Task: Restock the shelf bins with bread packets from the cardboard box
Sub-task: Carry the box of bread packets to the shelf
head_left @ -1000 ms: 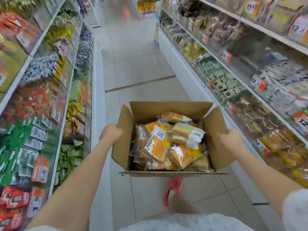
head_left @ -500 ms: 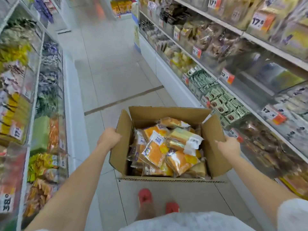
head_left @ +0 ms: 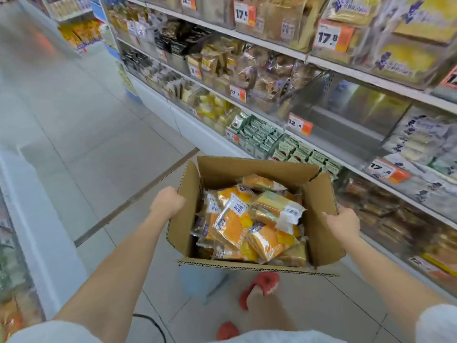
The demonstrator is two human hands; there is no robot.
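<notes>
**Carrying the full box up to the near-empty bin**

Carrying the cardboard box (head_left: 254, 219) at waist height over the aisle floor, the person grips it from both sides: the left hand (head_left: 167, 203) is curled in a fist round the left flap, and the right hand (head_left: 342, 222) curls over the right flap's outer face with the thumb on its top edge. Between the two grips the bread packets (head_left: 249, 225) lie heaped in a loose pile, orange and yellow, none yet lifted out.

A second ago the view ran straight down the aisle with shelving on both sides; now it has swung to the right-hand shelf (head_left: 346, 70), which fills the frame beyond the right hand, while the left-hand shelving has slid almost out of view. The grips look unchanged. I judge the walk is ending and the box is being brought to the spot to be filled, so unloading has not started.

The box's open mouth faces up. Its long axis appears to run away from the body, tilted slightly toward the shelf, though the wide lens makes that hard to be sure of. Up and beyond the right grip sits a clear bin (head_left: 346, 115) that looks nearly empty, a likely target. Below the box, red slippers (head_left: 259, 285) show on the tiled floor (head_left: 86, 134).
</notes>
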